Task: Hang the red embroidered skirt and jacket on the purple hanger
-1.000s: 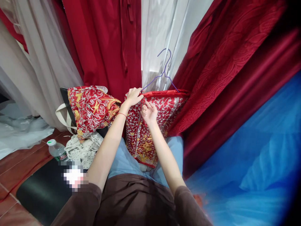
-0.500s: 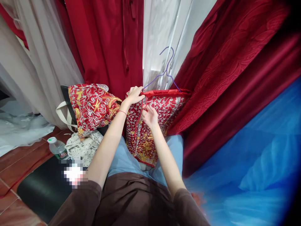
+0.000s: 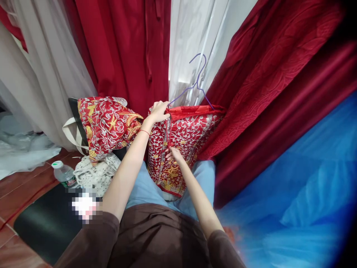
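A red embroidered garment (image 3: 189,130), patterned in silver and gold, hangs in front of my legs from a purple hanger (image 3: 198,80). My left hand (image 3: 159,111) grips its top edge beside the hanger's left end; the fingertips are partly hidden behind the cloth. Lower on the front, my right hand (image 3: 174,155) pinches a thin red ribbon (image 3: 169,139) that runs down from near the left hand. The red lining shows along the garment's upper edge.
A second embroidered red piece (image 3: 108,126) is draped over a black chair (image 3: 47,223) at left. A water bottle (image 3: 64,174) and a dotted white cloth bag (image 3: 96,171) are by it. Red dresses (image 3: 267,82) hang at right, with blue tulle (image 3: 301,208) below.
My right hand has moved down the garment's front from near the top edge, drawing the ribbon downward. My left hand keeps its hold at the top.
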Motion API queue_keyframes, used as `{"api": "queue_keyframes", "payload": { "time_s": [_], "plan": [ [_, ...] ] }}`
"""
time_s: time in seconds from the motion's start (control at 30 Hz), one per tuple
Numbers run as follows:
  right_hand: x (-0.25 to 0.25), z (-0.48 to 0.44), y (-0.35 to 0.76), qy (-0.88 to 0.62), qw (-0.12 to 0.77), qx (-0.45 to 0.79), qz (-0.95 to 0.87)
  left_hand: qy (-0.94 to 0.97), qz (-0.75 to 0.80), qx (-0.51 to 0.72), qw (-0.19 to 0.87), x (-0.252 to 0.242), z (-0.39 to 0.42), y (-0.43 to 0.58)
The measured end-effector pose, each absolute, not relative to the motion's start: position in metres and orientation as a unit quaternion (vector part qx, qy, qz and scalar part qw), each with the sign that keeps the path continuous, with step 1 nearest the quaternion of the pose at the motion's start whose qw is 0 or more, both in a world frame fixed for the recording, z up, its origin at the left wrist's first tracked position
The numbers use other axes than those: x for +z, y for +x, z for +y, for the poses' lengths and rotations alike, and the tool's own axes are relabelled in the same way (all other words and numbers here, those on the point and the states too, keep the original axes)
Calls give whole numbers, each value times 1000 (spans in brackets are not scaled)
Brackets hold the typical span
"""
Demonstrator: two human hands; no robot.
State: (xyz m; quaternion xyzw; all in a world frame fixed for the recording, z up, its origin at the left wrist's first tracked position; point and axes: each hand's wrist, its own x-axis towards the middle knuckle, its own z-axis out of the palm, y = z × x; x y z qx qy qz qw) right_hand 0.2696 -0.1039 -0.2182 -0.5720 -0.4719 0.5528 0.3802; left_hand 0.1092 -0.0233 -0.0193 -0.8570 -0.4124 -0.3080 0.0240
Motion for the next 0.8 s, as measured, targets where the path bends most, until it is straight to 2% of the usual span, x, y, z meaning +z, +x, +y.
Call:
{"api": "queue_keyframes", "payload": {
  "time_s": [0.3, 0.47, 0.57, 0.8],
  "plan": [
    [-222, -104, 291, -656, 327, 545, -406, -857, -409, -311, 31, -19, -26, 108],
    [-220, -119, 292, -653, 351, 497, -451, -848, -419, -323, 23, -20, -23, 109],
    [-188, -110, 286, -611, 408, 450, -509, -852, -404, -332, 29, -20, -21, 109],
    [-77, -73, 256, -492, 572, 324, -571, -847, -402, -345, 53, -20, -28, 110]
  ]
}}
